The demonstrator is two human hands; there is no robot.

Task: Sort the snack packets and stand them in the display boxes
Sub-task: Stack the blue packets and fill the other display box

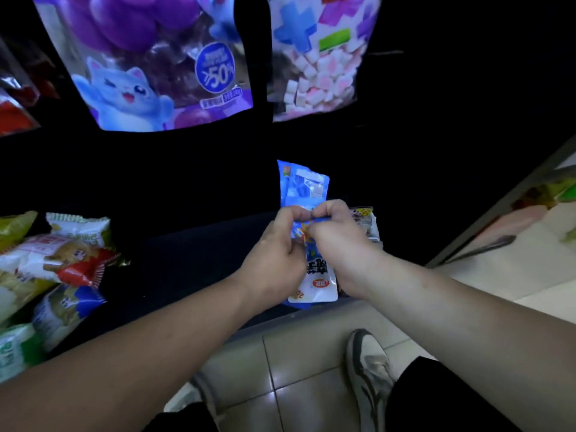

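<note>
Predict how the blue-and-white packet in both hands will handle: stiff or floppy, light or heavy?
Probably floppy: the blue-and-white packet is thin film, gripped by left hand and right hand. Likely light: fingers alone carry it. Glossy, so perhaps slippery.

Dim, near-black middle; brighter tiled floor; wide-angle edge stretch, mild blur.

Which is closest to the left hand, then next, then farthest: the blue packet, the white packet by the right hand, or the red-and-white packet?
1. Blue packet: centre, held in the left hand's grip.
2. White packet: just beyond the right hand, to the right.
3. Red-and-white packet: far over on the left side.
</note>
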